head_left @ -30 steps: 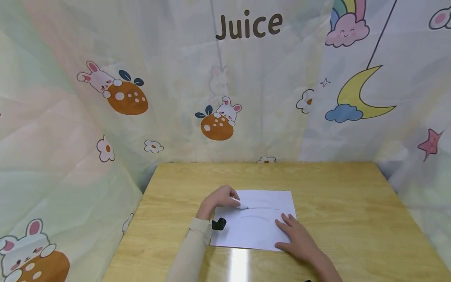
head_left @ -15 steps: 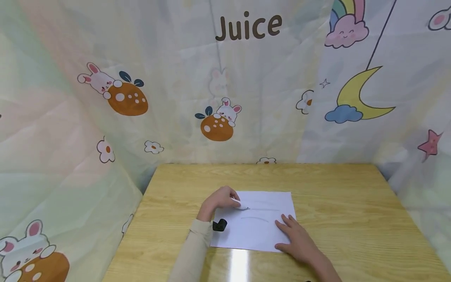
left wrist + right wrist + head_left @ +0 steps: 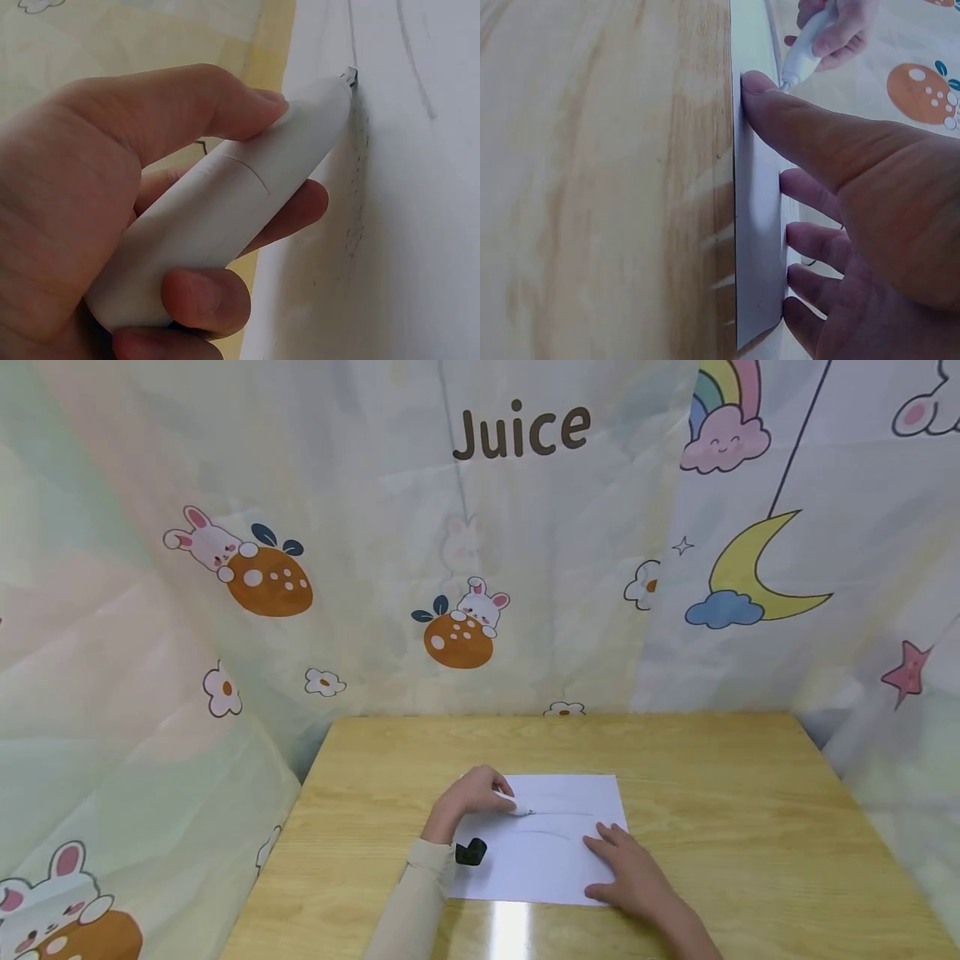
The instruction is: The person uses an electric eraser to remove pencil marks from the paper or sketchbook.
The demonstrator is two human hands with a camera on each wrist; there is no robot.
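Note:
My left hand [image 3: 477, 790] grips a thick white pen-shaped electric eraser [image 3: 217, 214], with a finger over the top of its body. The eraser's narrow dark tip meets the end of a thin grey line [image 3: 564, 814] on a white sheet of paper [image 3: 525, 881]. A second, curved grey line [image 3: 543, 833] runs nearer to me. Dark crumbs [image 3: 357, 195] lie on the paper beside the tip in the left wrist view. At the sheet's right side, my right hand [image 3: 636, 877] rests with fingers spread, its thumb [image 3: 769, 94] close to the near edge.
A wooden table [image 3: 720, 827] carries the sheet. Printed cloth [image 3: 375, 543] with rabbits and a moon hangs behind it and at both sides. A small black object [image 3: 471, 852] shows beside the left sleeve [image 3: 412, 893], overlapping the paper.
The left hand with the electric eraser has shifted slightly right along the line. The right hand stays on the sheet. The whole head view has slid down a little.

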